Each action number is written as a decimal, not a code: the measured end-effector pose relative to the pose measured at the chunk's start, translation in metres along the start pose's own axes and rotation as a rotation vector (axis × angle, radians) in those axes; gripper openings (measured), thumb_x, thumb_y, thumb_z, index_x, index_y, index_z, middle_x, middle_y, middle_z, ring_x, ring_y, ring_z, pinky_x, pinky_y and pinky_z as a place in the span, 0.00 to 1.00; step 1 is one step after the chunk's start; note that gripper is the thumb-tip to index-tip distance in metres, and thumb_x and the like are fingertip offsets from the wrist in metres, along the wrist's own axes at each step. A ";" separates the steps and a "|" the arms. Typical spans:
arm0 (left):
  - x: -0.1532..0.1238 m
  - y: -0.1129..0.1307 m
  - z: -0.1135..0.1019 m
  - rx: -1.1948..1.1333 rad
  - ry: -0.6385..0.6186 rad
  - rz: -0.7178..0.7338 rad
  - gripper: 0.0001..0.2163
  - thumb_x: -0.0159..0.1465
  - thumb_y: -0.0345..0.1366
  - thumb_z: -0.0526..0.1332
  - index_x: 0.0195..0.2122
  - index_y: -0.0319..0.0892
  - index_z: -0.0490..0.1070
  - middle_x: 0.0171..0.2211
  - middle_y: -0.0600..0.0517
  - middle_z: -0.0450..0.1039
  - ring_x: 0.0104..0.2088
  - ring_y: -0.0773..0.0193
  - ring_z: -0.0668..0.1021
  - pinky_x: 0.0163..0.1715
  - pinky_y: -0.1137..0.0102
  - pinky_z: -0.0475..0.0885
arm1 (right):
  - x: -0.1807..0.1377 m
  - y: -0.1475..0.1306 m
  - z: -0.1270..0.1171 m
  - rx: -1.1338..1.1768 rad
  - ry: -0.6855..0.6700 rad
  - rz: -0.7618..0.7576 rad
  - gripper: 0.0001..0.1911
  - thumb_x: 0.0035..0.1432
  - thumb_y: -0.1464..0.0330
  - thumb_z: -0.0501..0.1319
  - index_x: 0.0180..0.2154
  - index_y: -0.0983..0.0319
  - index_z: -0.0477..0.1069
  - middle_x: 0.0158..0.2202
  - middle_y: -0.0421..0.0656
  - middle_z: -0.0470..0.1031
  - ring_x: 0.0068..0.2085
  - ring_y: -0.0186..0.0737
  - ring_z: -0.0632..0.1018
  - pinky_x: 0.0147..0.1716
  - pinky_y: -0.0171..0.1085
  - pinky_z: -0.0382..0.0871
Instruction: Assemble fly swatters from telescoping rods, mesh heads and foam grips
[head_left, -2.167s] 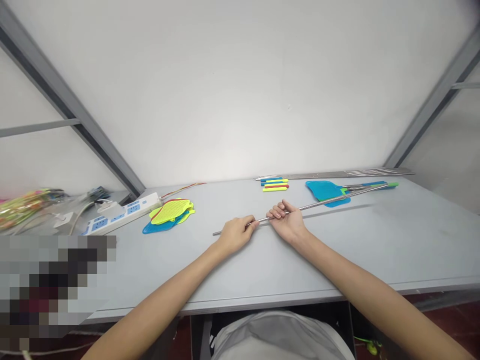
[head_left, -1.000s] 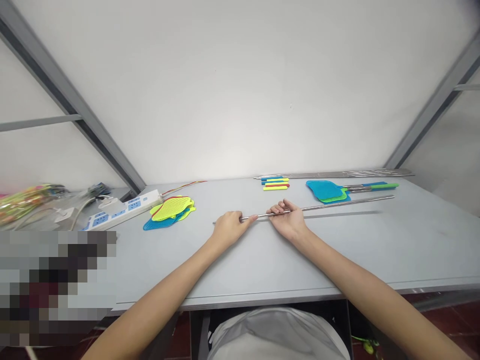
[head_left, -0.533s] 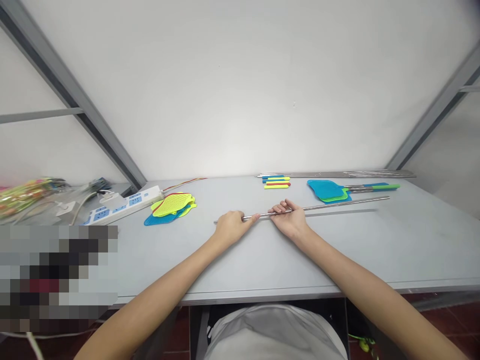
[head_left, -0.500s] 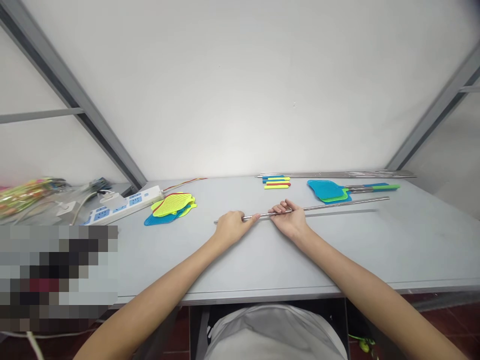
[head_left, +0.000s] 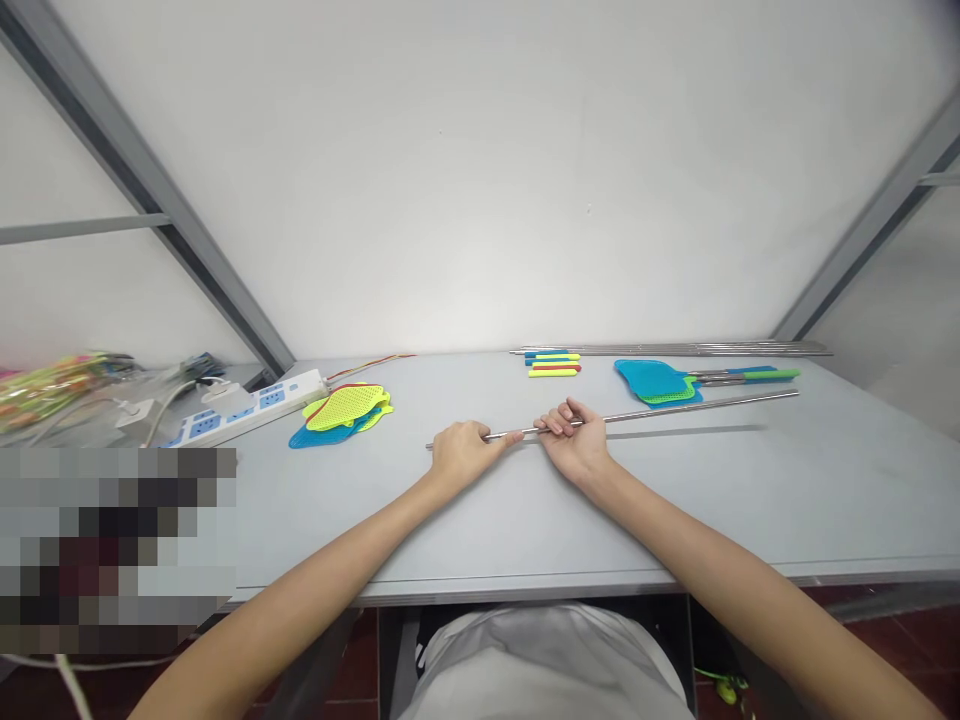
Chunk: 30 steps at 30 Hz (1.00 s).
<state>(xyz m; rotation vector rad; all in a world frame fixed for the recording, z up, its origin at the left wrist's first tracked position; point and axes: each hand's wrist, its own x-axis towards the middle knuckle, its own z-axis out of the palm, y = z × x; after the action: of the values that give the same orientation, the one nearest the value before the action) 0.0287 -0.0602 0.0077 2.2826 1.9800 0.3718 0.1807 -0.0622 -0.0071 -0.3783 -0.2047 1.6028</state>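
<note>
A telescopic metal rod point(head_left: 697, 406) runs across in front of me, its right end raised a little above the table. My left hand point(head_left: 463, 452) is closed around its left part, with the thumb along the rod and a short tip poking out on the left. My right hand point(head_left: 576, 437), palm turned up, has its fingers curled over the rod near the middle. Left of my hands lie yellow and blue fly swatter heads point(head_left: 345, 408) in a stack. Beyond my right hand are blue and green fly swatters point(head_left: 654, 380) with metal shafts.
Several coloured handle sleeves point(head_left: 555, 372) lie near the wall, beside a bundle of metal rods point(head_left: 697, 349). A white power strip point(head_left: 251, 408) with plugs and cables sits at left, near bagged colourful items point(head_left: 56, 390). The grey table point(head_left: 525, 540) has its front edge close to my body.
The rod now reaches farther to the right and looks longer. Both hands stay in nearly the same place, still gripping it.
</note>
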 end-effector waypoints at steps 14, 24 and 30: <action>-0.001 0.002 -0.001 0.022 0.033 0.054 0.30 0.49 0.62 0.39 0.15 0.42 0.66 0.16 0.50 0.69 0.20 0.62 0.71 0.19 0.72 0.52 | -0.001 -0.003 0.003 0.001 -0.001 -0.025 0.16 0.52 0.71 0.47 0.15 0.62 0.48 0.11 0.33 0.45 0.14 0.28 0.55 0.21 0.34 0.59; -0.002 0.001 0.000 0.022 0.042 0.100 0.30 0.51 0.61 0.37 0.16 0.43 0.67 0.16 0.50 0.68 0.22 0.61 0.71 0.19 0.72 0.51 | -0.002 -0.005 0.005 0.010 -0.010 -0.024 0.16 0.52 0.71 0.47 0.15 0.62 0.49 0.11 0.33 0.44 0.15 0.28 0.55 0.21 0.33 0.58; -0.002 0.001 0.000 0.020 0.049 0.106 0.30 0.51 0.61 0.37 0.17 0.43 0.68 0.17 0.49 0.69 0.22 0.60 0.71 0.19 0.71 0.50 | -0.001 -0.005 0.004 0.013 -0.005 -0.026 0.16 0.52 0.71 0.47 0.14 0.62 0.49 0.10 0.33 0.45 0.15 0.28 0.55 0.21 0.33 0.59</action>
<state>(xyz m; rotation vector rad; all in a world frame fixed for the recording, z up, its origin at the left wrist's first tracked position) 0.0297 -0.0626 0.0075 2.4200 1.8976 0.4226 0.1835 -0.0626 -0.0012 -0.3600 -0.2023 1.5788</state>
